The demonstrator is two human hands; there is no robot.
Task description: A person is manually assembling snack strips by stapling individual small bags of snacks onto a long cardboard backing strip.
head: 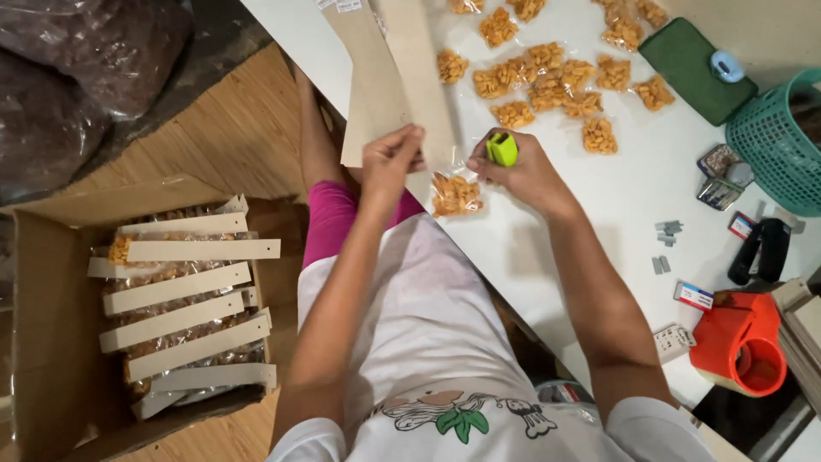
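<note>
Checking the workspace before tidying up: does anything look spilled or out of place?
Loose grey staple strips lie scattered on the white table, outside their small boxes. The clear snack packets lie in a loose heap, none visibly torn.

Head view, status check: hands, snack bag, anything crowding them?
Left hand pinches cardboard strip. Right hand grips green stapler. Snack bag hangs at table edge between them. Loose snack bags beyond, not blocking.
</note>
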